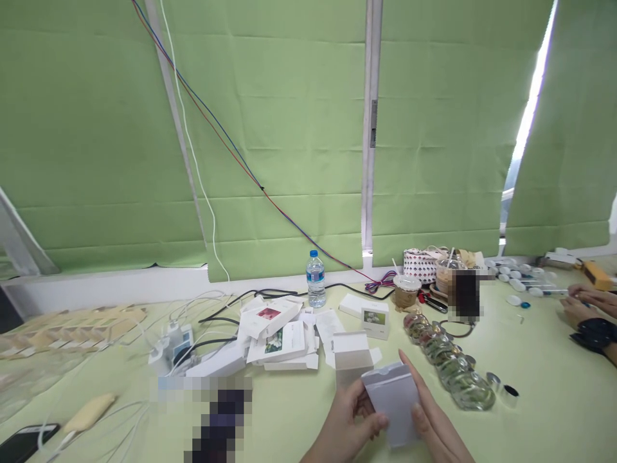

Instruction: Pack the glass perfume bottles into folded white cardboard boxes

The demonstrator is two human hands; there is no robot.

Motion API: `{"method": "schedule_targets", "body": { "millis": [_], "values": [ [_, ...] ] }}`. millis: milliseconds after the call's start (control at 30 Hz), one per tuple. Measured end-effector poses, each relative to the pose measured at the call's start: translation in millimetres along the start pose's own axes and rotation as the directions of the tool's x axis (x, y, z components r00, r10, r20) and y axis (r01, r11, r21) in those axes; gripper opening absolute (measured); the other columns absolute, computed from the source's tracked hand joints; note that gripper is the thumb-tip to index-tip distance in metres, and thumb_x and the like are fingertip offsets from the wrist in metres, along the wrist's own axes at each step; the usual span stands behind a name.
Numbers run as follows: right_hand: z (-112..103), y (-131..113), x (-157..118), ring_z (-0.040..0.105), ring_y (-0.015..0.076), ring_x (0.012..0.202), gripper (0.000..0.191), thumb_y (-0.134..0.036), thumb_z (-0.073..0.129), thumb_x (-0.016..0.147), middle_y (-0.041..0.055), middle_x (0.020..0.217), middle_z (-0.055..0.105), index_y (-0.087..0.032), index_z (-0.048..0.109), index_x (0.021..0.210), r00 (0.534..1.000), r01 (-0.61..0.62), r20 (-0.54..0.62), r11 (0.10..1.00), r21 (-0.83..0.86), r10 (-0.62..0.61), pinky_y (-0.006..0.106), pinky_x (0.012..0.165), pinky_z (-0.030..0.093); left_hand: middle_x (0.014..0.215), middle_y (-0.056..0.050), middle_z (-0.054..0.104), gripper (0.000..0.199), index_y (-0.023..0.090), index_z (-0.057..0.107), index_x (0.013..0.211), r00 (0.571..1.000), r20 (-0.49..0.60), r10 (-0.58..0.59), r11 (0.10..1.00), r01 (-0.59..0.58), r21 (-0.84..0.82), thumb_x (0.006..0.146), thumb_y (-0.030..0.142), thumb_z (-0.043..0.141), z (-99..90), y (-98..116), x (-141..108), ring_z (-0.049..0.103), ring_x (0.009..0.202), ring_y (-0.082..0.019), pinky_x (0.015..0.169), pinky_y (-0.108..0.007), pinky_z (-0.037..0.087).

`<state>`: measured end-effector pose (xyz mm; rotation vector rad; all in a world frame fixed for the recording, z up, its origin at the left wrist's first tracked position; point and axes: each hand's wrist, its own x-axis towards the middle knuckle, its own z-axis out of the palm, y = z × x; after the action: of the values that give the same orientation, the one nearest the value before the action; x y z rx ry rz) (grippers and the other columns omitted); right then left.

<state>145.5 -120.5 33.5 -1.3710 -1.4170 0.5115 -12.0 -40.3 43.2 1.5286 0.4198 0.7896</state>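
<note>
Between both hands, near the bottom middle of the head view, is a small white cardboard box (394, 406), slightly tilted. My left hand (348, 417) grips its left side, with the thumb on the near face. My right hand (432, 415) holds the right side, fingers along the far edge and thumb in front. Just behind my left hand stands an open white box (351, 350) with its flaps up. To the right of my hands lies a row of round glass bottles (457, 368), with loose metallic caps (509, 395) beside them.
Flattened printed boxes (282, 341) are piled left of centre, near a water bottle (315, 280) and a power strip (216, 361). A phone (26, 444) and cables lie at the left. Drink cups (405, 292) stand at the back. Another person's hands (585, 312) are at the right.
</note>
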Motion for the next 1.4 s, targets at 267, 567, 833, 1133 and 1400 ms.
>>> {"method": "schedule_targets", "body": {
  "millis": [267, 567, 833, 1133, 1400],
  "values": [
    [-14.6, -4.8, 4.4, 0.056, 0.0244, 0.121, 0.05, -0.052, 0.037, 0.092, 0.0058, 0.134, 0.058, -0.025, 0.054, 0.13, 0.987, -0.116, -0.111, 0.992, 0.042, 0.12, 0.029, 0.09, 0.052, 0.087, -0.009, 0.066, 0.069, 0.015, 0.061, 0.12, 1.0, 0.031, 0.002, 0.999, -0.001, -0.053, 0.069, 0.059, 0.071, 3.4, 4.5, -2.6, 0.056, 0.072, -0.018, 0.065, -0.026, 0.045],
    [-43.3, -31.2, 15.5, 0.066, 0.0246, 0.083, 0.038, -0.056, 0.059, 0.078, 0.0047, 0.086, 0.073, -0.024, 0.074, 0.092, 0.973, -0.201, 0.16, 0.946, 0.253, 0.164, 0.031, 0.072, 0.055, 0.074, -0.003, 0.062, 0.068, 0.015, 0.059, 0.124, 0.995, 0.096, -0.016, 1.0, 0.016, 0.0, 0.074, 0.061, 0.065, 0.8, 1.0, -5.3, 0.042, 0.053, -0.009, 0.052, -0.02, 0.034],
    [-48.5, -20.8, 36.8, 0.044, 0.0119, 0.051, 0.034, -0.054, 0.068, 0.075, -0.0018, 0.058, 0.053, -0.02, 0.068, 0.074, 0.958, -0.129, -0.149, 0.833, 0.539, 0.244, 0.024, 0.049, 0.042, 0.091, -0.006, 0.059, 0.022, 0.021, 0.058, 0.102, 0.608, -0.524, 0.597, 0.781, -0.291, 0.552, 0.089, 0.037, 0.052, -24.2, 8.3, -8.6, 0.054, 0.083, -0.021, 0.076, -0.032, 0.044],
    [-13.0, -46.0, 102.2, 0.058, 0.0202, 0.082, 0.044, -0.055, 0.063, 0.079, 0.0056, 0.092, 0.068, -0.021, 0.067, 0.105, 0.998, 0.037, -0.066, 0.872, 0.487, -0.005, 0.029, 0.071, 0.049, 0.14, -0.009, 0.041, 0.085, 0.029, 0.036, 0.133, 0.841, -0.493, 0.222, 0.939, -0.049, 0.339, 0.06, 0.022, 0.079, -29.2, -0.8, 7.3, 0.036, 0.131, -0.034, 0.106, -0.046, 0.032],
    [1.6, -20.2, 106.6, 0.056, 0.0185, 0.073, 0.038, -0.054, 0.062, 0.08, 0.0043, 0.085, 0.066, -0.02, 0.07, 0.098, 0.996, 0.066, 0.018, 0.9, 0.431, -0.082, 0.028, 0.065, 0.048, 0.144, -0.008, 0.042, 0.074, 0.025, 0.042, 0.132, 0.878, -0.47, 0.096, 0.977, 0.006, 0.212, 0.063, 0.006, 0.061, -34.4, -1.9, 7.0, 0.036, 0.132, -0.032, 0.108, -0.041, 0.029]
  ]
}}
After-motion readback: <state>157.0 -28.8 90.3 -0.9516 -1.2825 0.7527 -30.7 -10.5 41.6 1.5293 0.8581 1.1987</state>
